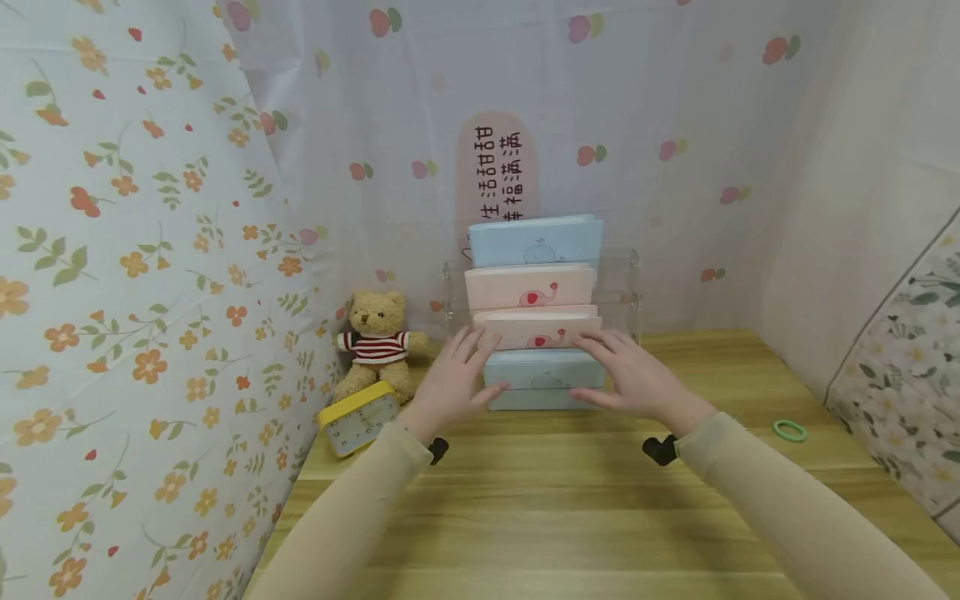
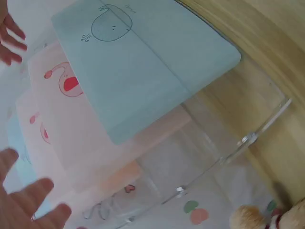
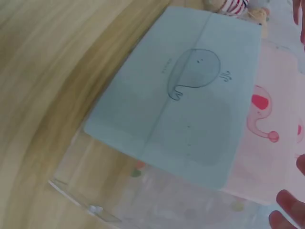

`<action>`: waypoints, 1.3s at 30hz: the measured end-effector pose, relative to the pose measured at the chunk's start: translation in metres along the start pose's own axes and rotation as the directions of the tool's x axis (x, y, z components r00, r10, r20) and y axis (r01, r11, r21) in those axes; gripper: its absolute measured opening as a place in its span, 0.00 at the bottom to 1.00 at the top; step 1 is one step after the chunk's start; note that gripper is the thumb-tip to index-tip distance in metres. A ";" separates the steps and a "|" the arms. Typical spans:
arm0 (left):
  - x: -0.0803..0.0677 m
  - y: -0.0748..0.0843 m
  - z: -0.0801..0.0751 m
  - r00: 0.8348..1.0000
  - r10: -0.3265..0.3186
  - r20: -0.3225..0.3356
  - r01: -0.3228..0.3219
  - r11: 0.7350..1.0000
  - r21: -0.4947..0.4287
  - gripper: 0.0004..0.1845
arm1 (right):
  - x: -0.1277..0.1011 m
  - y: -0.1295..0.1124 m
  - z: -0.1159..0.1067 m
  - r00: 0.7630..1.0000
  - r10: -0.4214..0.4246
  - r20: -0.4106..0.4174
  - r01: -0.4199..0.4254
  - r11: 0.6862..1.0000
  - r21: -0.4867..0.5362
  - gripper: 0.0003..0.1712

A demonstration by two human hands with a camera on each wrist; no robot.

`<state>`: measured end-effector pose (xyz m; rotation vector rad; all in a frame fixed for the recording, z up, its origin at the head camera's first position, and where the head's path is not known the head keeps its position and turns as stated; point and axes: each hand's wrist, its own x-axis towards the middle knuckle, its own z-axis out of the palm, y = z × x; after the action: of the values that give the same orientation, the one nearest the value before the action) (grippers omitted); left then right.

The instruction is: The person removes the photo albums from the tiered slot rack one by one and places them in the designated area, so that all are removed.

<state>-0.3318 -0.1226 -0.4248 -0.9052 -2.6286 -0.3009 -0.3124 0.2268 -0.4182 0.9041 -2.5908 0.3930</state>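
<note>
A wooden table [image 1: 570, 500] is filling the lower half of the head view, running back to a curtain printed with small fruits and flowers. At its far edge a clear acrylic rack [image 1: 626, 287] is standing against the curtain, holding four flat booklets in rising steps: a blue whale booklet [image 1: 543, 379] in the lowest, front tier, a pink elephant booklet [image 1: 536, 329] just above it, a second pink one [image 1: 528, 287] above that, and a blue one at the top [image 1: 536, 240].

Both sleeved arms are reaching forward to the rack. The left hand [image 1: 457, 375] is lying with straight, spread fingers against the left end of the front blue whale booklet, fingertips reaching the pink one above; it is gripping nothing. The right hand [image 1: 630, 375] is resting the same way at the right end, fingers extended and apart (whether the palms actually press the cover cannot be told from these views). In both wrist views the whale drawing is showing plainly.

A teddy bear [image 1: 377, 342] in a striped jumper is sitting left of the rack, with a yellow clock [image 1: 358, 419] leaning just in front of it. A small green ring [image 1: 790, 430] is lying well apart on the right.
</note>
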 end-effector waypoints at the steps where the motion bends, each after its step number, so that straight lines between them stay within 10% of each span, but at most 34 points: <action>1: -0.001 -0.001 0.002 0.999 -0.038 -0.028 0.038 0.999 -0.022 0.44 | -0.001 0.001 0.003 1.000 0.021 -0.018 -0.021 1.000 0.003 0.51; 9: -0.012 -0.011 0.035 0.916 -0.362 -0.176 0.306 0.911 -0.277 0.41 | -0.011 0.009 0.032 0.962 0.251 -0.107 -0.235 0.961 0.146 0.43; 22: -0.025 -0.037 0.085 0.761 -0.648 -0.035 0.492 0.612 -0.620 0.43 | -0.009 0.024 0.054 0.841 0.541 -0.006 -0.480 0.751 0.453 0.47; 31: -0.031 -0.049 0.106 0.744 -0.668 -0.002 0.404 0.454 -0.794 0.38 | 0.003 0.024 0.062 0.786 0.601 0.144 -0.565 0.603 0.563 0.51; 39: -0.031 -0.050 0.120 0.736 -0.677 0.011 0.386 0.407 -0.828 0.33 | 0.005 0.026 0.069 0.796 0.602 0.062 -0.499 0.596 0.629 0.39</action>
<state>-0.3702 -0.1414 -0.5511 -0.0607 -2.3059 -1.7572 -0.3498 0.2178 -0.4809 0.1490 -2.5509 1.5044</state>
